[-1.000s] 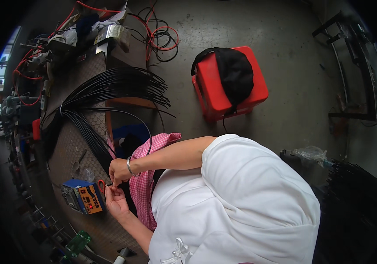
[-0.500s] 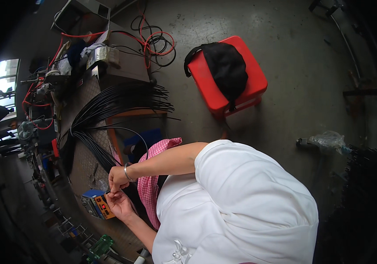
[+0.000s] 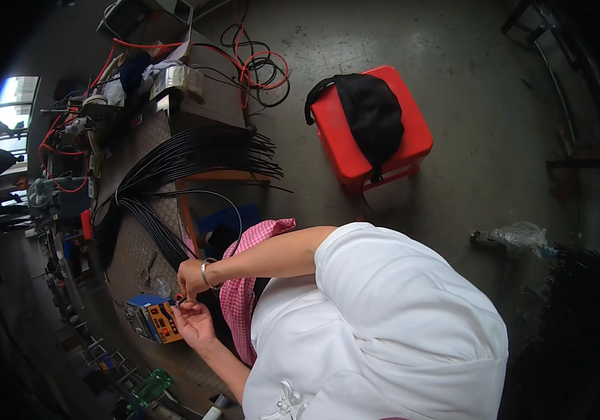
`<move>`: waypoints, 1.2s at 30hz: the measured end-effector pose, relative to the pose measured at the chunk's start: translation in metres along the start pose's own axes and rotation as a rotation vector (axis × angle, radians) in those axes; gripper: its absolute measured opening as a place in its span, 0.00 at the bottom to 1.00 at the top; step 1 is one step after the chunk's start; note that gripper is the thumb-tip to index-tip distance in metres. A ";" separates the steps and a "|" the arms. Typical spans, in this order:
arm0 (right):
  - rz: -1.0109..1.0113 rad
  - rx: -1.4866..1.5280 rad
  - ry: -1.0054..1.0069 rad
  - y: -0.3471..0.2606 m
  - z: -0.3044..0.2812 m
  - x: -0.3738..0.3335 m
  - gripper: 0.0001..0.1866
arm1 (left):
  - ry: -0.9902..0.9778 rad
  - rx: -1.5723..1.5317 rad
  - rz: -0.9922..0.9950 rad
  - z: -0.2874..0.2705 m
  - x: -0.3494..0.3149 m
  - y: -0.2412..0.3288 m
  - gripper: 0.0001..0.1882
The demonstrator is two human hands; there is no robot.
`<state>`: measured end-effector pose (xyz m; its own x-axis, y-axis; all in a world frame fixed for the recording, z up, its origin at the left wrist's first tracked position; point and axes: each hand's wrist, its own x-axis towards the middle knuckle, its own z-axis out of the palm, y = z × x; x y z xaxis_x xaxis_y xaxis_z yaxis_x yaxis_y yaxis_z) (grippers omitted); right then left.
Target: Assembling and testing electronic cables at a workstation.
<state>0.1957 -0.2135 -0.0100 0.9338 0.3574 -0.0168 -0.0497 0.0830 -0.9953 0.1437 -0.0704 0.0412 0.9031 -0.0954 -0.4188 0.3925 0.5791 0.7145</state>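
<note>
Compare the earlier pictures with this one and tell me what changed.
Mostly the view shifted: the red stool, the cable bundle and the workbench slid across the picture together, so the head moved, not they. The two hands stayed close together over the bench beside the small blue and orange box, left hand and right hand pinching a thin black cable end. Nothing was picked up or let go.

I see a cluttered workbench (image 3: 139,241) bearing a fanned bundle of black cables (image 3: 195,157) and an orange-and-blue device (image 3: 153,320) — red wires (image 3: 58,143) beyond.
</note>
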 end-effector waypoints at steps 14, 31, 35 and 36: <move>0.193 0.499 -0.359 -0.030 -0.011 -0.010 0.06 | 0.026 0.104 0.255 0.013 -0.018 0.007 0.06; -0.013 0.119 -0.275 -0.033 0.028 -0.001 0.04 | 0.289 0.300 0.499 -0.012 -0.038 0.014 0.05; 0.048 0.193 -0.295 -0.037 0.041 0.000 0.06 | 0.268 0.133 0.546 -0.022 -0.038 0.013 0.05; 0.136 0.253 -0.319 -0.037 0.043 0.002 0.06 | 0.231 0.019 0.553 -0.026 -0.036 0.011 0.05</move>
<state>0.1838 -0.1762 0.0312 0.7584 0.6473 -0.0760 -0.2869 0.2269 -0.9307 0.1110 -0.0395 0.0497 0.9136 0.3963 -0.0913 -0.1204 0.4779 0.8701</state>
